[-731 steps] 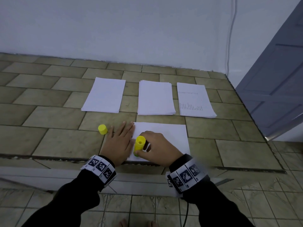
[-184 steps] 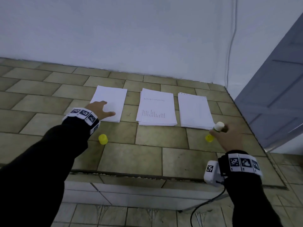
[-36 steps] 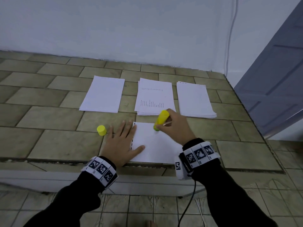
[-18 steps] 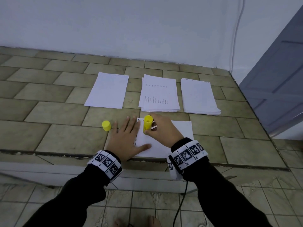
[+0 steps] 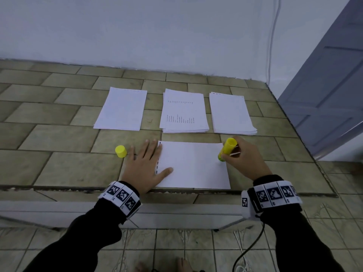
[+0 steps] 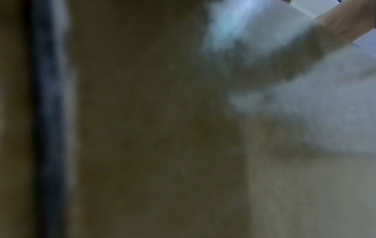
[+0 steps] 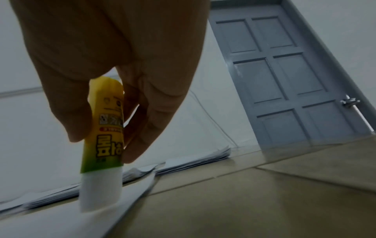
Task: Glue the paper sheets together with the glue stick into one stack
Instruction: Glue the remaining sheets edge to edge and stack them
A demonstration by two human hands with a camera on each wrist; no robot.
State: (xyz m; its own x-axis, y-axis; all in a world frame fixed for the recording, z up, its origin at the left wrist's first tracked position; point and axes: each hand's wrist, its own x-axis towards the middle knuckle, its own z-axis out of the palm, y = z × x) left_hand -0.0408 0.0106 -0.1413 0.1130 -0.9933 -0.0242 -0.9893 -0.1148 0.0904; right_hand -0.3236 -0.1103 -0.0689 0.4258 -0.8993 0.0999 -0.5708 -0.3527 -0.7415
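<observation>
1. A tan tiled counter (image 5: 59, 134) runs to a pale wall (image 5: 137, 32); a grey panelled door (image 7: 280, 80) stands to the right
2. Three paper stacks (image 5: 184, 111) line the back; one sheet (image 5: 193, 165) lies at the front edge
3. Left hand (image 5: 144, 165) rests flat, fingers spread, on the sheet's left edge, near a yellow cap (image 5: 120, 151)
4. Right hand (image 5: 245, 160) grips the glue stick (image 5: 226, 149), tip on the sheet's right edge

A raised table (image 5: 59, 138) of olive-brown rectangular tiles meets a plain white wall (image 5: 137, 32); a grey panelled door (image 7: 280, 77) stands right, patterned tile floor (image 5: 176, 250) below.
</observation>
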